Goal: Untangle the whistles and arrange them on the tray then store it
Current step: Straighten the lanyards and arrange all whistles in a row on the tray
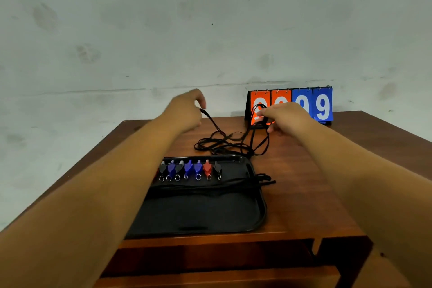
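Head view, left hand [187, 110]: I pinched one raised strand of the cords [224, 145] at my fingertips.
Row of whistles [189, 168]: lay at the far end of the tray [259, 208]; probably light and hard.
Handling of cords: tangled just beyond the tray; thin, limp, likely to snag, so best eased loop by loop.
Right hand [287, 117]: my fingers curled around lifted loops.
Surface: brown wooden table [304, 170], seemingly smooth.
Room: flip scoreboard [322, 105] stood at the far right, before a pale stained wall [210, 30].
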### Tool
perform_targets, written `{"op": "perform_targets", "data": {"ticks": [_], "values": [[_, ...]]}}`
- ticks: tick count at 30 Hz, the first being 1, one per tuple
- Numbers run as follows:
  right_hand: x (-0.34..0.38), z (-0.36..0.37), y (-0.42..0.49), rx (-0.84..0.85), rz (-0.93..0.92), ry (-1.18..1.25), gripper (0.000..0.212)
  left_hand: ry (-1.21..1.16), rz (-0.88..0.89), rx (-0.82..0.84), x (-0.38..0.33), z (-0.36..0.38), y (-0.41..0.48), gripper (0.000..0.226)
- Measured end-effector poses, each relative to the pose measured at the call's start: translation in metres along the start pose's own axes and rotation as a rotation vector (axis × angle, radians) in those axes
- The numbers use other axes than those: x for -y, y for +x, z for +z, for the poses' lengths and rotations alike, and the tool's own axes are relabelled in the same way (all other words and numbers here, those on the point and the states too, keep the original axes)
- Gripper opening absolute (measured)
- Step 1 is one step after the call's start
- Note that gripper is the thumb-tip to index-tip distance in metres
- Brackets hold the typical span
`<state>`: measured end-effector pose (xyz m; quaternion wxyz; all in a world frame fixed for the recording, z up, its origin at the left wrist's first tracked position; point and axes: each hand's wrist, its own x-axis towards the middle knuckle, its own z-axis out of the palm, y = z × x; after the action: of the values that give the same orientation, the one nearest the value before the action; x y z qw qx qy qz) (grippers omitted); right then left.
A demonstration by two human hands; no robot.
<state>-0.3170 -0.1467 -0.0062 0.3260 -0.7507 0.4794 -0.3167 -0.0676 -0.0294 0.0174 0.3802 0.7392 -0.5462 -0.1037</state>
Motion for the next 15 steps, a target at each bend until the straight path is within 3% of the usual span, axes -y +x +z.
{"op": "perform_targets", "data": {"ticks": [3,6,8,15], "values": [[0.003,0.001,0.004,-0.028,0.052,0.189,0.011,0.009,0.032,0.173,-0.018,0.035,0.000,0.047],[0.001,0.002,0.012,-0.063,0.104,0.293,0.015,0.066,0.106,0.301,-0.038,0.063,0.000,0.030],[-0.001,0.002,0.017,-0.086,0.131,0.334,0.017,0.092,0.124,0.357,-0.044,0.080,0.004,0.034],[-0.013,-0.004,0.030,-0.103,0.145,0.441,0.017,0.089,0.142,0.140,-0.044,0.110,0.026,0.036]]}}
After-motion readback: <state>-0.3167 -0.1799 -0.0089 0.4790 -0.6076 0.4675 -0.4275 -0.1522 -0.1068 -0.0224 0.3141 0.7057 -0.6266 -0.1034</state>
